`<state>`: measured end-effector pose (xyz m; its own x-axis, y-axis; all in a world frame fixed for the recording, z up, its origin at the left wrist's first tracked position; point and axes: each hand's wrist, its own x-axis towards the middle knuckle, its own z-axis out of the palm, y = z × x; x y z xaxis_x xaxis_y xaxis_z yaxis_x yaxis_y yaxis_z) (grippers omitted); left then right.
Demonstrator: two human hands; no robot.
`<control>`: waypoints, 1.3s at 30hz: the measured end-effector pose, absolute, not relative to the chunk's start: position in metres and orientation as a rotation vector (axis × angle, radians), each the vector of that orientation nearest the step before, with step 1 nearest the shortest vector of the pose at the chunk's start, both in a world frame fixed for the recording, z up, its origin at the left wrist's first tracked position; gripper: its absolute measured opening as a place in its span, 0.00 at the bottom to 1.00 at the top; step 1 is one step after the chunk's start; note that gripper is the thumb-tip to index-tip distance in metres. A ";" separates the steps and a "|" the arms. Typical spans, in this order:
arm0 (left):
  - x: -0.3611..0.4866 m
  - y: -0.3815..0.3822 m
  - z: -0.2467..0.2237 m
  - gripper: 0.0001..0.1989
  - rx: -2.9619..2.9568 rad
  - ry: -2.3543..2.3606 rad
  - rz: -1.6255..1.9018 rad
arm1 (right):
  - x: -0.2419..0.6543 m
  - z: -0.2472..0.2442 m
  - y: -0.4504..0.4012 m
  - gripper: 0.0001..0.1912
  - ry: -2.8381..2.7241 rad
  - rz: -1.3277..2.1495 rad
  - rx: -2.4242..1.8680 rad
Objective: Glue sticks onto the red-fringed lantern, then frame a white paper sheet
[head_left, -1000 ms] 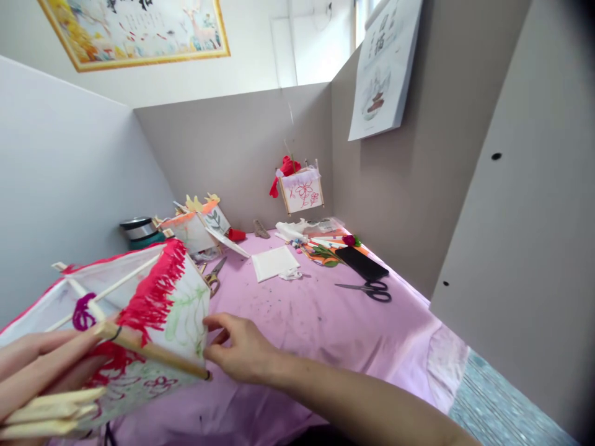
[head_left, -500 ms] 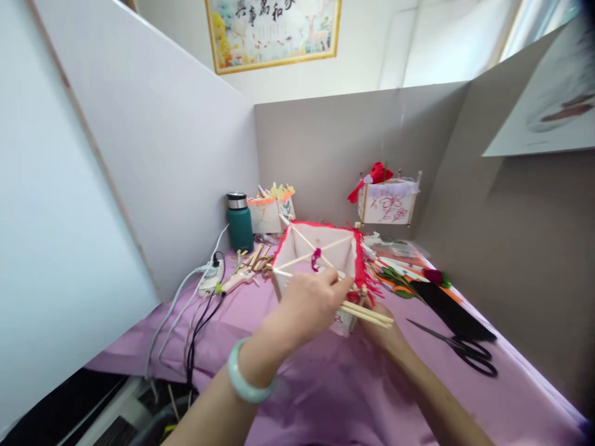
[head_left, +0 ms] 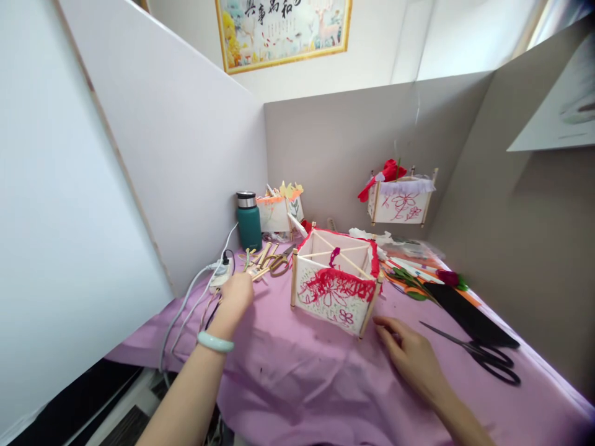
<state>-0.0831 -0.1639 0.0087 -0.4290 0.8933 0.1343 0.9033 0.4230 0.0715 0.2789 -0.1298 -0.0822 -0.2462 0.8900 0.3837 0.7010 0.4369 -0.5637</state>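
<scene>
A white paper lantern (head_left: 320, 314) with wooden corner sticks and red fringe stands on the purple cloth. Flowers are drawn on its front panel, and crossed sticks with a purple knot span its open top. At the left, my left hand (head_left: 238, 296) is closed with its fingers mostly hidden; pale wooden sticks (head_left: 261, 273) jut out past it. To the right of the lantern my right hand (head_left: 409, 354) rests on the cloth, fingers loosely bent and apart, holding nothing. Its fingertips are close to the lantern's lower right corner.
Black scissors (head_left: 483, 355) and a black flat piece (head_left: 469, 314) lie at the right. Brown-handled scissors (head_left: 279, 265) lie behind my left hand. A green bottle (head_left: 250, 224), a power strip (head_left: 222, 275) with cables and a hanging lantern (head_left: 402, 204) are farther back.
My left hand has moved from the lantern's front to the left with the wooden sticks. My right hand has come away from the lantern onto the cloth, and the front panel now shows.
</scene>
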 end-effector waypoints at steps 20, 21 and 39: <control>-0.108 -0.193 0.050 0.16 -1.246 -2.297 -2.514 | 0.280 -0.078 -0.141 0.14 -1.968 0.368 -1.148; -0.099 -0.203 0.056 0.16 -1.255 -2.141 -2.620 | 0.280 -0.074 -0.145 0.14 -1.935 0.374 -1.135; 0.114 -0.238 0.029 0.21 -2.709 -0.933 -1.749 | 0.259 -0.014 -0.224 0.23 -1.490 0.690 -1.110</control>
<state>0.1142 -0.2380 0.0293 0.3107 0.5545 0.7720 0.3322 -0.8244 0.4584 0.2592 -0.2239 -0.0140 0.0389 0.9085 0.4160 0.2703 0.3913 -0.8797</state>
